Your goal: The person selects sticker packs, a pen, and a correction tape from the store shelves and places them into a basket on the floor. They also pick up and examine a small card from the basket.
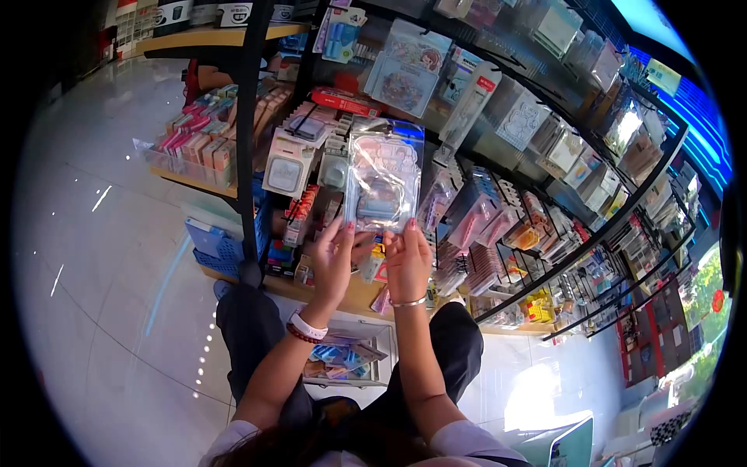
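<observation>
Both of my hands hold up a clear plastic packet (384, 175) by its lower corners. Pink and white printing shows in its upper part, and a pale blue item lies in its lower part; glare hides what it is. My left hand (333, 261) pinches the lower left corner, with a white band and a dark red beaded bracelet on the wrist. My right hand (408, 257) grips the lower right corner, a silver bangle (408, 302) on that wrist. Behind the packet hang carded goods, among them a white card with a square pale item (285, 172).
A black-framed rack with several rows of hanging packets spreads ahead and right. A clear bin of small boxes (206, 152) sits left of the black post (250, 117). Between my legs stands a white basket (383, 340) with packets inside. A blue basket (214, 253) is at lower left.
</observation>
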A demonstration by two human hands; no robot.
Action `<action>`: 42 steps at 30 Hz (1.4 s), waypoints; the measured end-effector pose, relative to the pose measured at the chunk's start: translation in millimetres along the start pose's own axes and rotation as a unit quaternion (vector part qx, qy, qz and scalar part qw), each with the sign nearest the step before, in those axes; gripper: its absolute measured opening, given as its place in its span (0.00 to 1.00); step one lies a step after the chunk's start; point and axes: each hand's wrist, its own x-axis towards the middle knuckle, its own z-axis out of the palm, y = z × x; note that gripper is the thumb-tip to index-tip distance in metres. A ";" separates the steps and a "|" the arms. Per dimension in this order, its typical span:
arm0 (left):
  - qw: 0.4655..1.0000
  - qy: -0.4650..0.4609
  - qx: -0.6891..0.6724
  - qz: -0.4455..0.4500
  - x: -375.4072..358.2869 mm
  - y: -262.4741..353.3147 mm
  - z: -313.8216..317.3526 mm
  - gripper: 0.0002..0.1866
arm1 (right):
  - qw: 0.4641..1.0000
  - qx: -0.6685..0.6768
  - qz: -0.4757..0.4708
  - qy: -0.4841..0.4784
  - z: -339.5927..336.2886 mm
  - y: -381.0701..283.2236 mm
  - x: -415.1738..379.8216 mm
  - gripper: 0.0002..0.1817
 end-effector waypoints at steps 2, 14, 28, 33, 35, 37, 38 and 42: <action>0.994 -0.086 0.023 0.058 16.5 22.3 6.2 0.19 | 0.998 -0.031 -0.050 -0.025 20.4 -12.3 11.5 0.12; 0.955 -0.229 0.144 0.122 60.5 54.3 21.0 0.35 | 0.981 -0.072 -0.154 -0.090 70.7 -58.1 106.4 0.13; 0.942 -0.296 0.077 0.138 90.4 64.5 40.4 0.35 | 0.994 0.021 -0.103 -0.043 79.7 -57.2 127.6 0.11; 0.942 -0.298 0.077 0.134 89.7 64.5 41.1 0.35 | 0.994 0.025 -0.097 -0.049 84.6 -59.3 126.3 0.10; 0.941 -0.295 0.086 0.143 88.8 64.8 41.3 0.35 | 0.993 0.028 -0.097 -0.053 84.6 -58.9 124.2 0.10; 0.940 -0.297 0.086 0.144 87.5 66.9 40.9 0.35 | 0.994 0.028 -0.091 -0.048 86.3 -59.0 120.8 0.10; 0.939 -0.299 0.085 0.144 87.0 67.4 40.6 0.35 | 0.995 0.027 -0.086 -0.043 87.2 -59.1 119.3 0.09; 0.939 -0.301 0.087 0.140 80.7 59.8 37.7 0.35 | 0.994 0.034 -0.096 -0.047 86.3 -54.7 129.6 0.10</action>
